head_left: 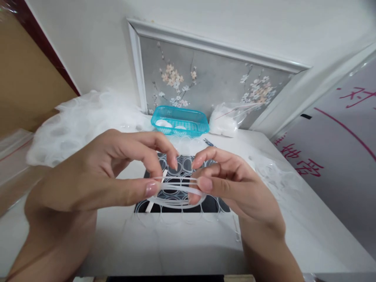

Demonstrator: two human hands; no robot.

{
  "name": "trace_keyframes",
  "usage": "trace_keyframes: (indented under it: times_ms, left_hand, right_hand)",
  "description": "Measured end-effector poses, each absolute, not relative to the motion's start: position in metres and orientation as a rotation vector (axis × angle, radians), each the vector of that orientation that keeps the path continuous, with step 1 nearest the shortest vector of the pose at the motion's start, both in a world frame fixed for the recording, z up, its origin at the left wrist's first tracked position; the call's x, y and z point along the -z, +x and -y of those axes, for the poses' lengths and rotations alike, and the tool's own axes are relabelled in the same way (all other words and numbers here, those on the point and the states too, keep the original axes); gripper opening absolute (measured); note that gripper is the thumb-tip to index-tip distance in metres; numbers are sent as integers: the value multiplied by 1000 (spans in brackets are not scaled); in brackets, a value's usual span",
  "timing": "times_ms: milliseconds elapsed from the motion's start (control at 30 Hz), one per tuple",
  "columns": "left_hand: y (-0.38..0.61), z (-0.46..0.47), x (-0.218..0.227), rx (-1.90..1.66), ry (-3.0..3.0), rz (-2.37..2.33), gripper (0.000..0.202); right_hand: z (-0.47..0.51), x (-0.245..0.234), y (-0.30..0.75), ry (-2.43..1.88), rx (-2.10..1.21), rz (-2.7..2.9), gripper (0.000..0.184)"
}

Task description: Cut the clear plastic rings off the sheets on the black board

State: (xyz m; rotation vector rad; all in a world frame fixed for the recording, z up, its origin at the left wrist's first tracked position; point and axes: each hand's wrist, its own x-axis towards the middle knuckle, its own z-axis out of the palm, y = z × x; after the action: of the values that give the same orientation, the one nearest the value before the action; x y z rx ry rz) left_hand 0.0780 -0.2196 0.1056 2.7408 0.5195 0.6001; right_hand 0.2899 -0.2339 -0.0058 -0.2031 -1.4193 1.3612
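Observation:
My left hand (pixel 117 172) and my right hand (pixel 226 180) face each other over the table. Between them is a small stack of thin, translucent white plastic rings (pixel 178 201). The left thumb and a finger pinch the stack at one side, and the right thumb and fingers grip the other side. Both index fingers are raised and curled. Below lies a black mat (pixel 210 204) with a sheet of clear round outlines (pixel 172 217) on it. A slim white strip (pixel 149 206) shows beside the left thumb, partly hidden by the rings.
At the back stands a turquoise plastic basket (pixel 179 111) with white round pieces inside. A heap of translucent white sheets (pixel 85 113) lies left, a clear bag of white material (pixel 225 121) right. More clear round pieces (pixel 272 172) rest on the white table (pixel 167 250).

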Motion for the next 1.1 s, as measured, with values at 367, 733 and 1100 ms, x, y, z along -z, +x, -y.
trace_keyframes:
  times_ms: [367,733,1100]
  left_hand:
    - [77,222,-106,-584,2734,-483,12]
    - [74,219,-107,-598,2781,-447,13]
    - [64,212,-110,-652,2793,-328,14]
  right_hand:
    - [231,7,288,-148,-1433,1413,16]
    - [230,8,285,-117,-1514,1430,7]
    - [229,9,286,12,-1617,1419,18]
